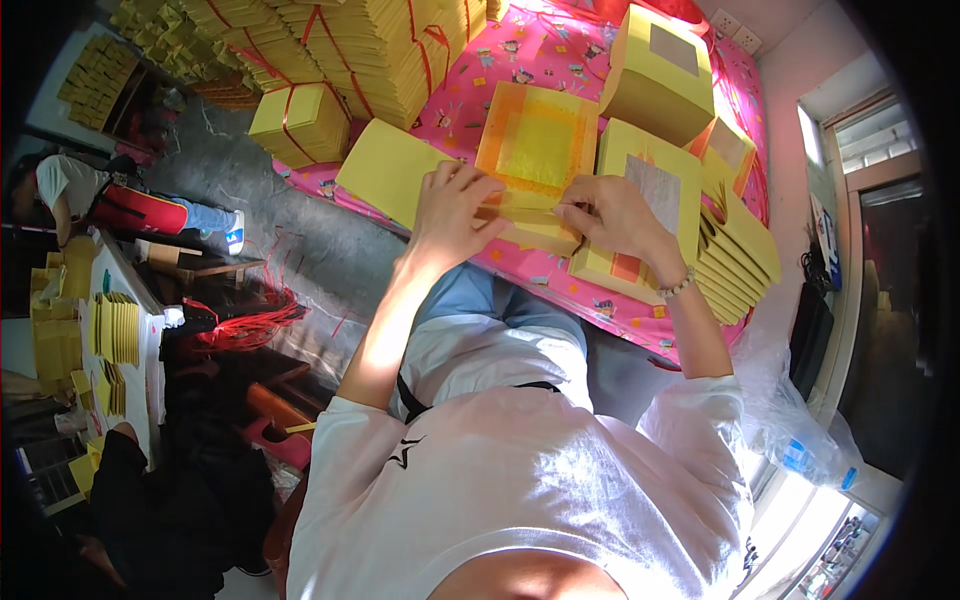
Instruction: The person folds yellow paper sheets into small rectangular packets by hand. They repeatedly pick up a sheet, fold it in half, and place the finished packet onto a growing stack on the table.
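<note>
The folded yellow paper [535, 228] lies at the near edge of the pink cloth [560, 288], between the two hands. The left hand [455, 215] is at its left end, thumb and fingers apart; its back hides the palm, so whether it grips the paper I cannot tell. The right hand [610, 212] pinches the paper's right end between thumb and forefinger, the other fingers curled out of sight. Just beyond lies an orange-bordered sheet [540, 140], its near edge covered by the folded paper. The left hand overlaps a corner of a plain yellow sheet [388, 172]. The right wrist, wearing a bracelet [678, 285], partly covers a yellow stack [645, 195]. The upper edge cuts off a tall tied pile [375, 60]. At far left, a person in dark clothes [180, 515] blends into shadow.
</note>
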Available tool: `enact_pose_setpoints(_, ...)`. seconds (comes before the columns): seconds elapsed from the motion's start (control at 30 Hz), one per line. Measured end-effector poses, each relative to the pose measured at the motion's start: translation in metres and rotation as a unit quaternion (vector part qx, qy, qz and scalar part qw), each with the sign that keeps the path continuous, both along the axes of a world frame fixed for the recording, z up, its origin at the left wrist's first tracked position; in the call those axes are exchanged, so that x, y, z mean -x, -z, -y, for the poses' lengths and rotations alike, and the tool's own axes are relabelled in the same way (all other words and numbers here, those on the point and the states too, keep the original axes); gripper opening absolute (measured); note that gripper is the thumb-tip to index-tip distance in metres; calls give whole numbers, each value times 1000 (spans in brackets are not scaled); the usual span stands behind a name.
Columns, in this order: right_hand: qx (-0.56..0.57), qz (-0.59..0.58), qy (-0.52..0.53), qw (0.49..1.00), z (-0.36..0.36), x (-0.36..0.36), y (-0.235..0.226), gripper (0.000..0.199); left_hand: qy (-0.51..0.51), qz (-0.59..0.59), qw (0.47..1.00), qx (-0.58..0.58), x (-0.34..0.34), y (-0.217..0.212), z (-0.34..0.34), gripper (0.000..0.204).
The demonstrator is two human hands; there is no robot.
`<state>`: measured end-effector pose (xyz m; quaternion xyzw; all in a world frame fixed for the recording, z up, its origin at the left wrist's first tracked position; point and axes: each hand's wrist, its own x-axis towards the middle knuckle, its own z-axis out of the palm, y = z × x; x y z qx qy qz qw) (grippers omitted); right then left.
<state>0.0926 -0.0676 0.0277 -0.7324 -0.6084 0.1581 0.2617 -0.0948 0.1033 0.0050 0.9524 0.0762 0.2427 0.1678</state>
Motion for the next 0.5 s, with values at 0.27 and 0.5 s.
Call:
enact_pose_setpoints(0.27,-146,-9,85,986,5,8,-19,35,53,-5,999,10,-30,-1,-2,28)
enact_pose_setpoints(0.5,-212,-250,229,917,-4,-1,6,88,64,134,875,461,-29,-1,-6,27)
